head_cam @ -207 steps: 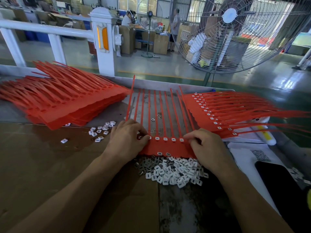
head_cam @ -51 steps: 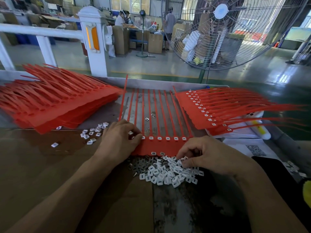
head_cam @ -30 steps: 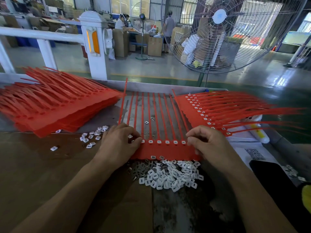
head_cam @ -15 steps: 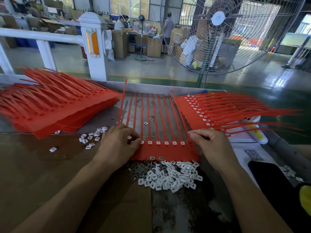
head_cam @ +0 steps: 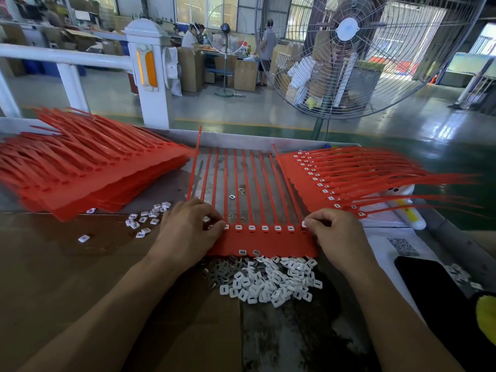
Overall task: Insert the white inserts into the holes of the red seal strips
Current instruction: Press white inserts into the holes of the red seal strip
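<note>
Left hand (head_cam: 188, 226) palm down on the left end of the red seal strip sheet (head_cam: 261, 241), fingers curled, thumb and forefinger tips pinched together at the leftmost hole of the row; a small white piece glimpsed between the knuckles, whether actually gripped cannot be told. Right hand (head_cam: 339, 237) palm down at the sheet's right end, fingers bent, fingertips (head_cam: 308, 220) nipping a white insert (head_cam: 304, 224) at the rightmost hole.

Between the two sets of fingertips, a row of seated inserts (head_cam: 264, 227), white squares with dark slots, along the top of the flat red band. Thin red tails running away from the fingers toward the far edge of the bench. Two more inserts lying loose on the band's near edge. Just behind the knuckles, toward the wrists, a loose pile of inserts (head_cam: 271, 283). Beyond the left fingers, a scattered few (head_cam: 146, 218) and a stack of unfilled sheets (head_cam: 88, 170); beyond the right fingers, a fanned stack of filled sheets (head_cam: 335, 178).
</note>
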{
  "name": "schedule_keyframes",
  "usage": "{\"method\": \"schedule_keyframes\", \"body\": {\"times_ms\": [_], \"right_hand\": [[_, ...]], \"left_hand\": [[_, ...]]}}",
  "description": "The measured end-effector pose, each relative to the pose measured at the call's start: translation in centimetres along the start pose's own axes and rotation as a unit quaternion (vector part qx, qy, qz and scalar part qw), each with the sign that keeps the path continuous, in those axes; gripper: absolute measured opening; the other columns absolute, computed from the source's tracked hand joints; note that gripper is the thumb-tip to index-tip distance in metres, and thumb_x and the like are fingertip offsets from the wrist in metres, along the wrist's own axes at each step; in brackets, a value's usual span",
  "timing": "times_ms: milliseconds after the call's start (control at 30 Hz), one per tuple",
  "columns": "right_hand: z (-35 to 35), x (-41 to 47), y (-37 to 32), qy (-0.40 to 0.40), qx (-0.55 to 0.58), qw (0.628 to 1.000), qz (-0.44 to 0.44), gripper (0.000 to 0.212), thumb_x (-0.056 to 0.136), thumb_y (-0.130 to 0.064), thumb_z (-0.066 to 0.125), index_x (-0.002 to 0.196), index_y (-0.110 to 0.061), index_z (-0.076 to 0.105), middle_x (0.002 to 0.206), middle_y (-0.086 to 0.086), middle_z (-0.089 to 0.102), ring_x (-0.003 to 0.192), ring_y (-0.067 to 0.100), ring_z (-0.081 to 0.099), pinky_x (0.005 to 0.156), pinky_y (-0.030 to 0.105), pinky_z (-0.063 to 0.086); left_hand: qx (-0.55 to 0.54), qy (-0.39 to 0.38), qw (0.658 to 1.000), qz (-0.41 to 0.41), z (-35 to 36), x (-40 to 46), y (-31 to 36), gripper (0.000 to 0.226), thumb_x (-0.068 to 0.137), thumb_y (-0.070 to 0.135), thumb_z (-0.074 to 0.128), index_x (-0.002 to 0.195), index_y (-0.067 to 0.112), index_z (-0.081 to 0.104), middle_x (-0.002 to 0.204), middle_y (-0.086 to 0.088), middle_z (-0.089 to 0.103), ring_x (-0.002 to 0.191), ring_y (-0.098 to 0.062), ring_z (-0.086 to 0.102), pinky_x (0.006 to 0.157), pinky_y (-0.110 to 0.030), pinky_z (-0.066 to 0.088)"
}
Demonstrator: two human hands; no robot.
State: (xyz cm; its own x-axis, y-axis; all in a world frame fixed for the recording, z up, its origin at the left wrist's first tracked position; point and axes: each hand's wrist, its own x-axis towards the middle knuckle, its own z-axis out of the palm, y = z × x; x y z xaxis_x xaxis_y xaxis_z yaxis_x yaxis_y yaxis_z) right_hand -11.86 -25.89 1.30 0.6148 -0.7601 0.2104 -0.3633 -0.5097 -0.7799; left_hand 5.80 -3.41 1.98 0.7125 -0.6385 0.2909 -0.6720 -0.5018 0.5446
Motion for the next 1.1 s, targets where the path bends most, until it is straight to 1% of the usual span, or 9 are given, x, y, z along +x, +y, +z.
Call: {"method": "schedule_keyframes", "body": {"times_ms": [133, 233, 367, 467, 533, 633, 667, 867, 1100], "right_hand": [[0.12, 0.02, -0.2, -0.009, -0.051, 0.999, -0.009, 0.015, 0.096, -0.021, 0.068, 0.085, -0.025, 0.078, 0.082, -0.016, 0.071, 0.083, 0.002, 0.063, 0.068, 0.025, 0.047], [0.23, -0.06, -0.31, -0.002, -0.054, 0.999, -0.008, 0.013, 0.094, -0.02, 0.071, 0.085, -0.025, 0.079, 0.082, -0.017, 0.071, 0.082, 0.002, 0.064, 0.068, 0.024, 0.047], [0.42, -0.11, -0.46, 0.01, -0.06, 0.998, -0.006, 0.01, 0.092, -0.018, 0.074, 0.088, -0.024, 0.081, 0.086, -0.015, 0.072, 0.085, 0.003, 0.065, 0.077, 0.032, 0.055], [0.5, -0.06, -0.55, 0.013, -0.064, 0.998, -0.005, 0.008, 0.091, -0.017, 0.075, 0.09, -0.023, 0.08, 0.089, -0.013, 0.073, 0.088, 0.005, 0.065, 0.08, 0.032, 0.054], [0.42, -0.03, -0.37, 0.02, -0.061, 0.998, -0.007, 0.009, 0.093, -0.016, 0.073, 0.091, -0.022, 0.079, 0.089, -0.013, 0.073, 0.088, 0.005, 0.065, 0.078, 0.029, 0.052], [0.27, -0.02, -0.09, 0.033, -0.054, 0.998, -0.003, 0.011, 0.095, -0.02, 0.07, 0.09, -0.023, 0.078, 0.086, -0.016, 0.071, 0.084, 0.0, 0.063, 0.068, 0.019, 0.045], [0.31, 0.04, -0.07, 0.034, -0.057, 0.998, -0.001, 0.01, 0.096, -0.023, 0.07, 0.09, -0.023, 0.078, 0.086, -0.015, 0.071, 0.083, 0.0, 0.063, 0.067, 0.02, 0.045], [0.8, 0.42, -0.35, 0.02, -0.091, 0.995, 0.021, 0.009, 0.092, -0.026, 0.075, 0.089, -0.02, 0.08, 0.083, -0.007, 0.074, 0.08, 0.011, 0.068, 0.076, 0.037, 0.058], [0.92, 0.81, -0.79, 0.0, -0.154, 0.987, 0.041, 0.014, 0.093, -0.031, 0.071, 0.098, -0.019, 0.077, 0.093, -0.002, 0.075, 0.088, 0.019, 0.068, 0.081, 0.04, 0.057]], "left_hand": [[-0.002, 0.0, 1.0, 0.0, -0.02, -0.03, 0.02, 0.007, 0.091, 0.042, 0.067, 0.094, 0.037, 0.071, 0.107, 0.013, 0.06, 0.108, -0.013, 0.051, 0.102, -0.045, 0.041], [-0.002, 0.0, 1.0, 0.002, -0.03, -0.01, 0.03, 0.007, 0.091, 0.042, 0.067, 0.094, 0.037, 0.071, 0.107, 0.013, 0.06, 0.109, -0.013, 0.052, 0.102, -0.045, 0.041], [-0.005, -0.001, 1.0, 0.0, -0.01, -0.09, -0.04, 0.008, 0.092, 0.042, 0.067, 0.095, 0.036, 0.072, 0.107, 0.014, 0.059, 0.109, -0.012, 0.051, 0.102, -0.045, 0.041], [-0.004, -0.001, 1.0, 0.0, -0.04, -0.05, -0.07, 0.008, 0.092, 0.042, 0.067, 0.095, 0.036, 0.072, 0.107, 0.014, 0.059, 0.11, -0.012, 0.05, 0.103, -0.044, 0.04], [-0.003, -0.002, 1.0, -0.001, -0.08, -0.06, -0.04, 0.009, 0.092, 0.043, 0.067, 0.096, 0.036, 0.071, 0.107, 0.014, 0.059, 0.11, -0.012, 0.05, 0.103, -0.044, 0.04], [-0.006, 0.004, 1.0, 0.001, -0.05, -0.08, -0.03, 0.008, 0.092, 0.041, 0.068, 0.094, 0.036, 0.072, 0.106, 0.014, 0.059, 0.109, -0.012, 0.051, 0.103, -0.043, 0.04], [-0.006, 0.006, 1.0, 0.002, -0.03, -0.08, -0.04, 0.007, 0.092, 0.041, 0.068, 0.094, 0.035, 0.072, 0.105, 0.014, 0.06, 0.109, -0.012, 0.051, 0.102, -0.043, 0.04], [-0.004, 0.005, 1.0, 0.005, 0.01, -0.06, -0.16, 0.008, 0.092, 0.041, 0.068, 0.095, 0.035, 0.072, 0.106, 0.014, 0.06, 0.109, -0.011, 0.051, 0.102, -0.044, 0.041], [0.009, 0.001, 1.0, 0.002, 0.15, 0.1, -0.21, 0.01, 0.092, 0.043, 0.067, 0.096, 0.036, 0.071, 0.108, 0.015, 0.059, 0.11, -0.01, 0.049, 0.102, -0.04, 0.037]]}}
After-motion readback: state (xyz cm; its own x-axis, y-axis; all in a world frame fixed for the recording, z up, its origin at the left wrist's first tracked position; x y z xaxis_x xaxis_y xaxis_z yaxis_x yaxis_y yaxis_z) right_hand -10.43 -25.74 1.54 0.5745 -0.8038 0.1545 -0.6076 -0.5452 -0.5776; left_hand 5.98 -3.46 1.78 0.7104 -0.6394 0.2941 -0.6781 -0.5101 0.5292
